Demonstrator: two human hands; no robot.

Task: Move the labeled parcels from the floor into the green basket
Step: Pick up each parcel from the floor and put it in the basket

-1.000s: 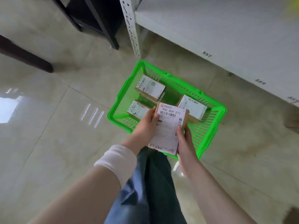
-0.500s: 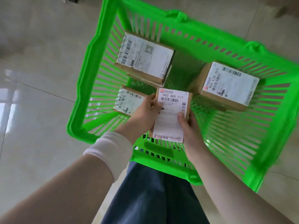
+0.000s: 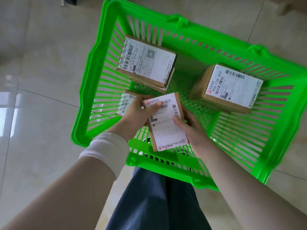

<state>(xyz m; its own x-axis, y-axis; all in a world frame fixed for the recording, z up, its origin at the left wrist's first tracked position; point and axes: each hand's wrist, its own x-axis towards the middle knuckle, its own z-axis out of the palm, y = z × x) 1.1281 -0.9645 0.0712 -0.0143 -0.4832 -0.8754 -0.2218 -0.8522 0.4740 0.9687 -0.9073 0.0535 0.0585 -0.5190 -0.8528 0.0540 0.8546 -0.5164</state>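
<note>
A green plastic basket [image 3: 93,67] stands on the tiled floor below me. Both hands hold a small cardboard parcel with a white label ending 072 [image 3: 167,128] over the basket's near side. My left hand [image 3: 136,117] grips its left edge, thumb across the label's top. My right hand [image 3: 189,127] grips its right edge. Inside the basket lie a labeled parcel at the back left [image 3: 147,62], stacked on another box, a labeled parcel at the right [image 3: 230,88], and one at the left [image 3: 125,102] partly hidden by my left hand.
Glossy beige floor tiles [image 3: 41,80] surround the basket. My blue trouser leg [image 3: 157,200] shows below the basket's near rim. A dark furniture foot [image 3: 69,0] sits at the top left edge.
The view has closed in on the basket. The held parcel has dropped lower toward the basket's inside and tilted a little, and my left thumb now covers part of its label.
</note>
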